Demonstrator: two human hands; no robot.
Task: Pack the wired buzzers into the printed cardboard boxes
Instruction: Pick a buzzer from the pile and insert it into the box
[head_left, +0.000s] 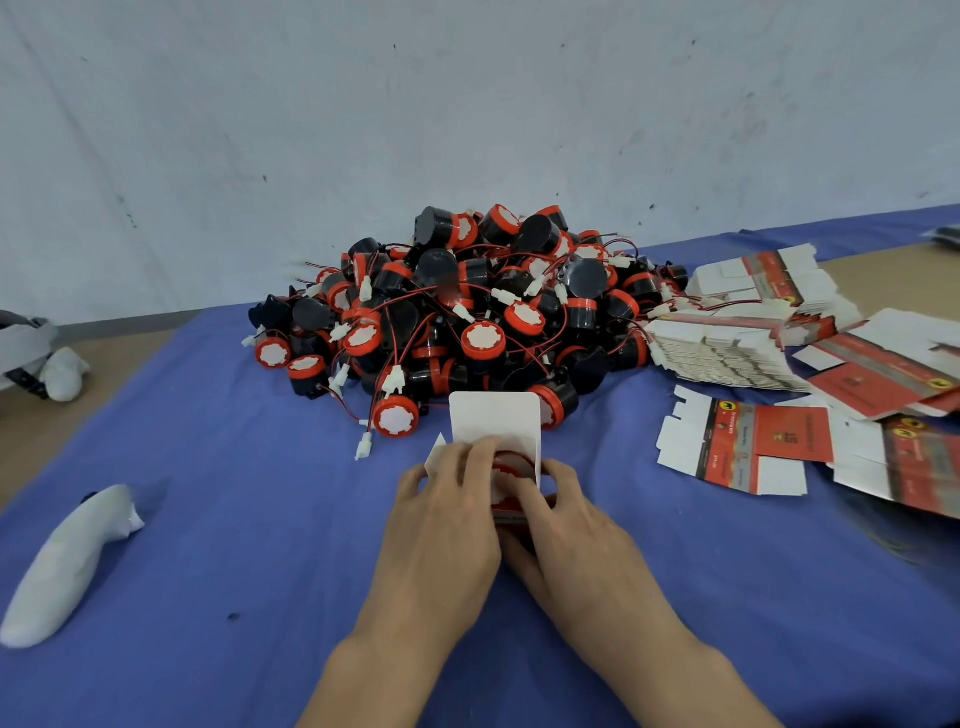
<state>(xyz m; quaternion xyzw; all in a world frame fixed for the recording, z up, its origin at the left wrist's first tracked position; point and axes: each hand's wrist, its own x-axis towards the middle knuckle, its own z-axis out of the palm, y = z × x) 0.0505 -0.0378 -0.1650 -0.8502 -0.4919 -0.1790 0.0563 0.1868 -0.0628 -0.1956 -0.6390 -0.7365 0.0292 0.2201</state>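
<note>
While the left hand (441, 514) and the right hand (566, 525) both grip a small printed box (493, 415) near the middle of the blue counter (260, 519), its white flap stands up. Fingers of both hands curl over the box's open top, where the red rim of one buzzer (511, 462) peeks out. A big pile of buzzers (467, 306), black and red with thin wires, sits just behind the box, by the far edge. Flat boxes (753, 447) lie spread out by the right edge. A white wrapped thing (67, 566) lies near the left edge.

Blue-clothed table (218, 509), buzzer pile (467, 312), flat printed boxes (779, 441), white wrapped object (67, 561)
</note>
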